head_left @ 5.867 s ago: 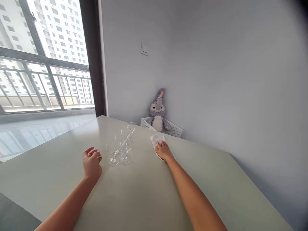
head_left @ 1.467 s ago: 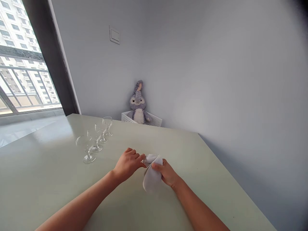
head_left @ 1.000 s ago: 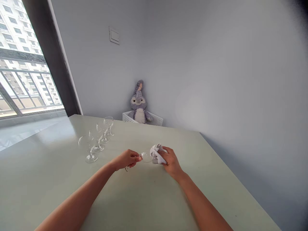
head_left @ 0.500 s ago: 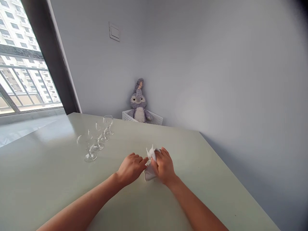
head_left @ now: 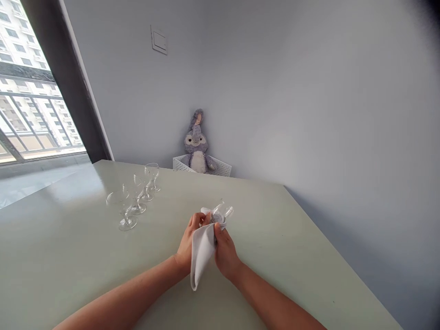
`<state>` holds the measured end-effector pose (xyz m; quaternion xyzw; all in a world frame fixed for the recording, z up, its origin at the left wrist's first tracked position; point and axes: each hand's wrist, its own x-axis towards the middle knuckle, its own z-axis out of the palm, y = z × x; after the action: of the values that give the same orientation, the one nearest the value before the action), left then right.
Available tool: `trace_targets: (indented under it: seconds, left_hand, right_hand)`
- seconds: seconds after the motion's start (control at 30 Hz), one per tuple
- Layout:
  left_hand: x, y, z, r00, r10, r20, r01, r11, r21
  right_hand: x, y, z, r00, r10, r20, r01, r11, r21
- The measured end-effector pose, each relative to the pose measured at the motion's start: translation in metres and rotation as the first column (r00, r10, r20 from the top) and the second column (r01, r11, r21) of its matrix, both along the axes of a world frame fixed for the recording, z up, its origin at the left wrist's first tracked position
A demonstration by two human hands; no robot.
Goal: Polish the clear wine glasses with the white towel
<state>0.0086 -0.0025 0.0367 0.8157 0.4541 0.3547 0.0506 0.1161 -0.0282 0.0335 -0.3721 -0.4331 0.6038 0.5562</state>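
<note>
Window (head_left: 34, 110) sits far left of the hands, high-rise blocks and a balcony railing outside. Three stemmed glasses (head_left: 137, 195) stand upright on the pale surface (head_left: 275, 261), left of and beyond the hands, in a loose diagonal row, well apart from both hands and not touching them. Left hand (head_left: 190, 240) is closed, fingers curled against the white cloth (head_left: 202, 250), whose loose end hangs down between the wrists. Cloth count: one. Fourth glass (head_left: 222, 211) is up off the surface, its clear rim showing above the hands and the rest of it mostly hidden in the cloth. Right hand (head_left: 225, 254) is also closed, pressing cloth against the glass from the right. Which hand bears the weight: cannot tell.

Step in hand: two-hand hold, cloth bunched around the glass, clear of the surface. Next move calls for a firm grip on thin glass and a clear path past the row on the left.

Glass count: four, three standing and one held. Beyond the hands, one plush rabbit (head_left: 195, 144) sits in one white lattice basket (head_left: 220, 169). Wall switch plate (head_left: 158, 41): one, higher up.
</note>
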Motion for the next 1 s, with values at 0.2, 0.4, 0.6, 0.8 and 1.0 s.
trace_targets:
  seconds: [0.2, 0.4, 0.6, 0.8, 1.0]
  left_hand:
    - [-0.005, 0.000, 0.008, 0.974, -0.119, 0.195, 0.143, 0.983, -0.118]
    - [-0.023, 0.018, 0.015, 0.653, -0.069, 0.755, 0.651, 0.560, -0.512]
    - [-0.015, 0.011, 0.017, 0.588, 0.135, 0.798, 0.617, 0.563, -0.550]
    - [-0.009, 0.011, 0.014, 0.448, 0.340, 0.827, 0.518, 0.655, -0.550]
    - [-0.011, 0.017, 0.004, 0.287, 0.497, 0.819, 0.540, 0.623, -0.567]
  right_hand:
    - [0.013, 0.012, -0.004, 0.991, -0.095, -0.090, 0.086, 0.991, -0.103]
    - [0.030, 0.014, 0.003, 0.959, 0.241, -0.149, -0.271, 0.935, -0.230]
    - [0.035, 0.014, 0.010, 0.846, 0.363, 0.391, -0.338, 0.932, -0.133]
    - [0.033, 0.018, -0.001, 0.045, -0.591, 0.805, -0.238, 0.776, 0.583]
    - [0.030, 0.021, -0.008, -0.122, -0.809, 0.576, -0.356, 0.577, 0.735]
